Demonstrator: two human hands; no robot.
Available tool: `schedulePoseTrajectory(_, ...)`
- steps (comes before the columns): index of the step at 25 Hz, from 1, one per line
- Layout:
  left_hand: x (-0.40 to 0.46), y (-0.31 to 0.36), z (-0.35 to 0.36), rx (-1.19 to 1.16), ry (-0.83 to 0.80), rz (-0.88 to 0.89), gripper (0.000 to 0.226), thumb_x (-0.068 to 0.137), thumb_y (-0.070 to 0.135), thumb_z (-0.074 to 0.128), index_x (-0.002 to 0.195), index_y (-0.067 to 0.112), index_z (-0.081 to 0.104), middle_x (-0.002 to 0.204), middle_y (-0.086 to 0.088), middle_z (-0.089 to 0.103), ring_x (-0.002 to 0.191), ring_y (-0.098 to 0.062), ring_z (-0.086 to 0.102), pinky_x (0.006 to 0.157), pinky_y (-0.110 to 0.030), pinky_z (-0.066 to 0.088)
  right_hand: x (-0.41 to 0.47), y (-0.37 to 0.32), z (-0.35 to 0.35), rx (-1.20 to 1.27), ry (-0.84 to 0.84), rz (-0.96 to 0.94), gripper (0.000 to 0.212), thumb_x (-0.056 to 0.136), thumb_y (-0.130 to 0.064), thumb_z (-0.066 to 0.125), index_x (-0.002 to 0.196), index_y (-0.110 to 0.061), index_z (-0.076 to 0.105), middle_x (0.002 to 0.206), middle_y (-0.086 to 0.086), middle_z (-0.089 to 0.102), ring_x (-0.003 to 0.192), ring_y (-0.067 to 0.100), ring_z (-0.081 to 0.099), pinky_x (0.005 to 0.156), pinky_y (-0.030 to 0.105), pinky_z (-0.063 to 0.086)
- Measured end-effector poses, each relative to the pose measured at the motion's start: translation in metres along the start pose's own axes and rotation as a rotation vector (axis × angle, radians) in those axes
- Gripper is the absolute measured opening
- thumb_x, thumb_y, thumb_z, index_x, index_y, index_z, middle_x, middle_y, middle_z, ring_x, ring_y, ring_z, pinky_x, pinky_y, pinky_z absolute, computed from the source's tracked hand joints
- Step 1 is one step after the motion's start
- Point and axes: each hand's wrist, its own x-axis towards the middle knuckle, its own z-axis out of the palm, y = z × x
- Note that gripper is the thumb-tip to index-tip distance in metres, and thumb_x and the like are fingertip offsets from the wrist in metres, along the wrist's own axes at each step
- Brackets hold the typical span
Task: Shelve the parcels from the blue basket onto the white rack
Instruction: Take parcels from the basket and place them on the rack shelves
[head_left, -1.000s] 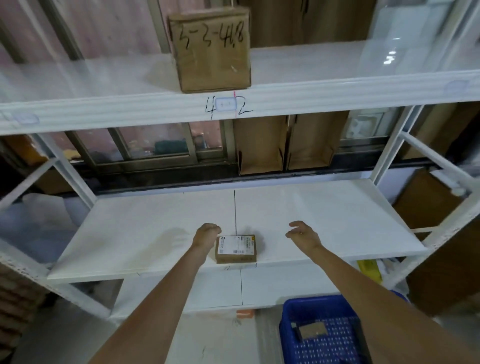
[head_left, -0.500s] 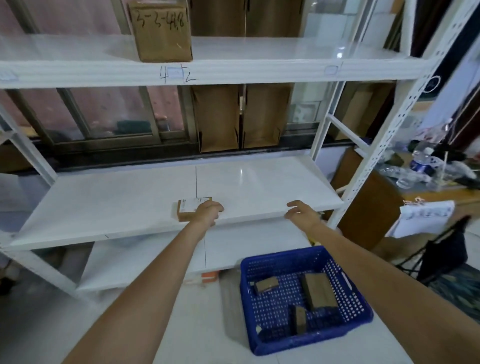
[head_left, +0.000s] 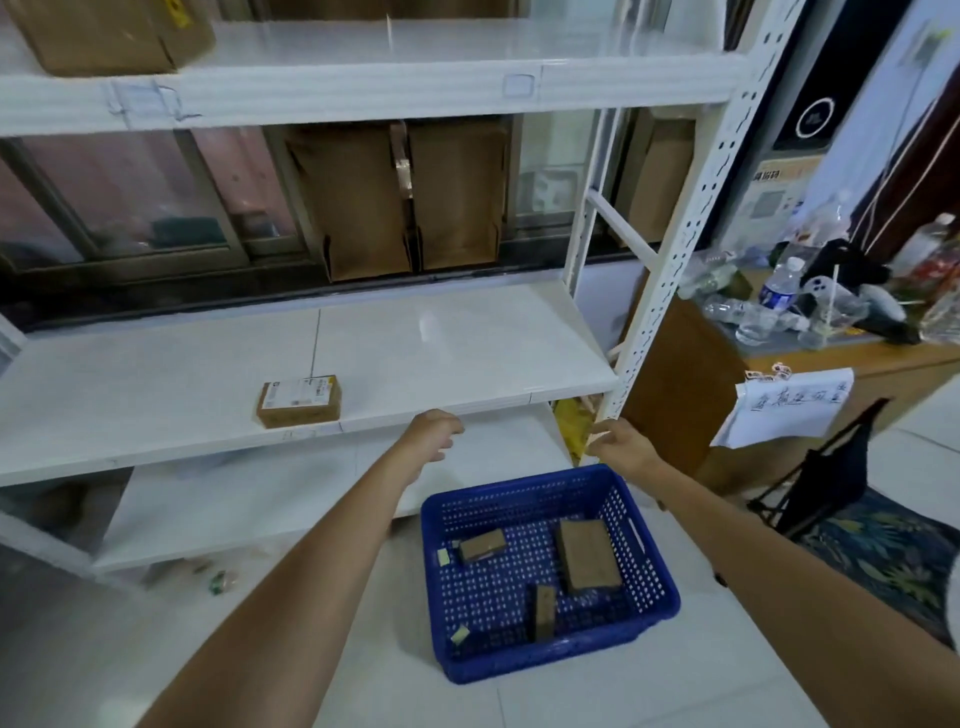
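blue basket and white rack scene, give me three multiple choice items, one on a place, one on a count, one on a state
1. Where does the small brown cardboard parcel with the white label lie?
A. in the basket
B. on the middle shelf of the white metal rack, near its front edge
C. on the floor

2. How many brown parcels lie in the blue perforated plastic basket?
A. one
B. three
C. six

3. What is the left hand holding?
A. nothing
B. a parcel
C. a bottle

Answers
1 B: it sits on the shelf board, apart from both hands.
2 B: a small parcel, a large flat parcel and a narrow parcel on edge show there, besides two tiny scraps.
3 A: its fingers hang loosely curled in front of the shelf edge with nothing in their grip.
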Motion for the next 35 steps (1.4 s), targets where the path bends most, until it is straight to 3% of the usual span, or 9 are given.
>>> schedulePoseTrajectory(7,0.054,-0.037,0.157,0.023,-0.038,-0.200,0.014,0.091,0.018,0.056,0.104,0.015,0.060,0.117,-0.007,0.055,0.109,-0.021,0.053,0.088,-0.031,0.046,0.066,0.135,-0.042,-0.010,-0.115,0.092,0.041,0.090,-0.024,0.064,0.129,-0.014,0.054,0.121,0.011,0.064,0.110,0.025,0.059,0.087,0.029,0.043)
schedulePoseTrajectory(11,0.088,-0.074,0.223,0.070,-0.102,-0.290,0.032,0.095,0.023,0.053,0.125,0.014,0.050,0.127,-0.003,0.046,0.124,-0.023,0.046,0.098,-0.035,0.043,0.108,0.200,-0.043,-0.065,-0.126,0.134,0.036,0.090,-0.022,0.062,0.123,-0.012,0.056,0.116,0.011,0.069,0.108,0.026,0.061,0.098,0.036,0.045)
schedulePoseTrajectory(23,0.337,-0.339,0.388,0.162,-0.177,-0.384,0.016,0.096,0.017,0.049,0.082,0.022,0.044,0.074,0.002,0.039,0.066,-0.013,0.043,0.074,-0.033,0.041,0.311,0.448,0.177,-0.173,-0.127,0.150,0.027,0.093,-0.027,0.054,0.118,-0.015,0.055,0.110,0.007,0.060,0.093,0.025,0.058,0.077,0.033,0.042)
schedulePoseTrajectory(25,0.377,-0.388,0.410,0.227,-0.176,-0.387,0.007,0.097,0.014,0.047,0.098,0.019,0.052,0.070,0.000,0.037,0.061,-0.012,0.040,0.065,-0.031,0.039,0.347,0.489,0.221,-0.204,-0.169,0.180,0.008,0.097,-0.020,0.049,0.100,-0.013,0.049,0.085,-0.001,0.051,0.068,0.013,0.044,0.065,0.025,0.035)
schedulePoseTrajectory(27,0.424,-0.430,0.432,0.300,-0.135,-0.365,0.042,0.098,0.013,0.043,0.138,0.002,0.042,0.070,-0.011,0.050,0.060,-0.012,0.048,0.049,-0.025,0.031,0.387,0.516,0.253,-0.211,-0.166,0.219,0.018,0.102,-0.023,0.043,0.086,-0.014,0.046,0.074,-0.003,0.042,0.061,0.008,0.037,0.062,0.019,0.039)
schedulePoseTrajectory(29,0.462,-0.461,0.453,0.322,-0.129,-0.309,0.054,0.095,0.016,0.042,0.145,-0.002,0.030,0.075,-0.015,0.057,0.056,-0.013,0.050,0.040,-0.022,0.028,0.418,0.536,0.283,-0.172,-0.153,0.254,0.030,0.099,-0.044,0.045,0.102,-0.015,0.053,0.096,0.006,0.057,0.081,0.017,0.056,0.084,0.034,0.051)
schedulePoseTrajectory(31,0.489,-0.476,0.470,0.254,-0.092,-0.282,0.054,0.092,0.021,0.041,0.143,0.003,0.037,0.102,-0.013,0.063,0.071,-0.018,0.058,0.056,-0.025,0.047,0.442,0.548,0.303,-0.202,-0.131,0.330,0.077,0.090,-0.056,0.053,0.147,-0.008,0.032,0.146,0.015,0.041,0.125,0.032,0.050,0.105,0.038,0.043)
schedulePoseTrajectory(33,0.508,-0.495,0.485,0.220,-0.060,-0.266,0.055,0.093,0.025,0.041,0.143,0.004,0.033,0.125,-0.013,0.057,0.104,-0.025,0.060,0.084,-0.034,0.052,0.459,0.557,0.317,-0.177,-0.177,0.349,0.099,0.081,-0.053,0.069,0.151,-0.004,0.020,0.154,0.014,0.032,0.133,0.029,0.042,0.108,0.031,0.039)
schedulePoseTrajectory(35,0.520,-0.506,0.493,0.179,-0.065,-0.272,0.051,0.094,0.025,0.041,0.140,0.003,0.037,0.116,-0.011,0.059,0.104,-0.025,0.058,0.085,-0.034,0.050,0.473,0.560,0.321,-0.052,-0.250,0.380,0.091,0.082,-0.043,0.073,0.148,-0.001,0.026,0.150,0.013,0.037,0.131,0.027,0.043,0.106,0.028,0.037)
